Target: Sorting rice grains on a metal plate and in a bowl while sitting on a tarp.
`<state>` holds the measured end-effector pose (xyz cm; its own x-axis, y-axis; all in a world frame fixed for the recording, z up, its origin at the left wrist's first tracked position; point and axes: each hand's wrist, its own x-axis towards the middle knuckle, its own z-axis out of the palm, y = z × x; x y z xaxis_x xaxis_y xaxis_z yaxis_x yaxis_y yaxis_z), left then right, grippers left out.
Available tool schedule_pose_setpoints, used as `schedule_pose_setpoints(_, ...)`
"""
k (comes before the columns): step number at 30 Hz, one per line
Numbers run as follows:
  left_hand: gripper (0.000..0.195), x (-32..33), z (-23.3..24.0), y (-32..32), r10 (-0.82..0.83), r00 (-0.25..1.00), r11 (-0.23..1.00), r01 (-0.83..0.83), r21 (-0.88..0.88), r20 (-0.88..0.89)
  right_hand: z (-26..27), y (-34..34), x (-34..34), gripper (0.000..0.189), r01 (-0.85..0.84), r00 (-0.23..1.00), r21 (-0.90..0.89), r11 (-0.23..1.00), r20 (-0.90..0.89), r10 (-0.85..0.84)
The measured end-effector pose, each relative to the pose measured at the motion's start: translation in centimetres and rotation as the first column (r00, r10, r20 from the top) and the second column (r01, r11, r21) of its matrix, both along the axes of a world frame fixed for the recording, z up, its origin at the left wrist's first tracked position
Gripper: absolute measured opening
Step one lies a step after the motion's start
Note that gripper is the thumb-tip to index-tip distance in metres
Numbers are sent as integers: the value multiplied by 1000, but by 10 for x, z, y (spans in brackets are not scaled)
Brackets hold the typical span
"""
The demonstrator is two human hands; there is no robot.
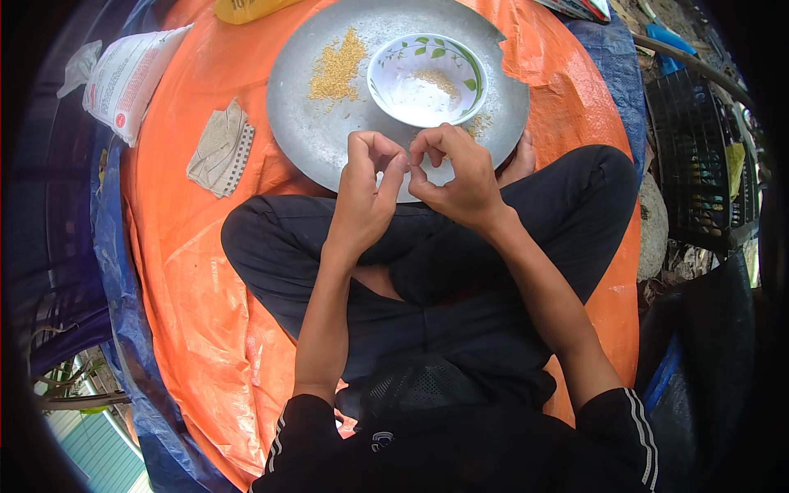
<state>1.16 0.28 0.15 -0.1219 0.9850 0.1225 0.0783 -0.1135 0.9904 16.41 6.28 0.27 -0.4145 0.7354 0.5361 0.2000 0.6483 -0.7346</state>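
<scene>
A round metal tray (pixel 296 129) lies before me, with a heap of golden unhusked grain (pixel 338 66) on its left part. Right of the heap stands a white bowl with a green leaf pattern (pixel 426 80), holding some pale grains. More grain (pixel 478 125) lies on the tray at the bowl's lower right. My left hand (pixel 373 175) and my right hand (pixel 453 172) are raised over the tray's near edge, their fingertips almost meeting. Thumb and forefinger of each are pinched close together; whether something tiny, such as a grain, is between them is too small to tell.
An orange tarpaulin (pixel 185 246) lies under my crossed legs, over a blue one (pixel 129 308). At left are a folded beige cloth (pixel 219 151) and a white sack bearing print (pixel 132 80). A black plastic crate (pixel 696 154) and a stone (pixel 652 228) are at right.
</scene>
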Motion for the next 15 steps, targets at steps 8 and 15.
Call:
schedule_pose_setpoints(8, 15, -1, 7, 0, -1, 1000, 1000, 1, -26, 4, -1, -2, 1, 29, -10, 997, 93, 996, 82, 2)
schedule_pose_setpoints(15, 15, 1, 4, 1, 1, 999, 1000, 0, 19, -45, -5, -4, 0, 28, -29, 995, -19, 999, 91, 31)
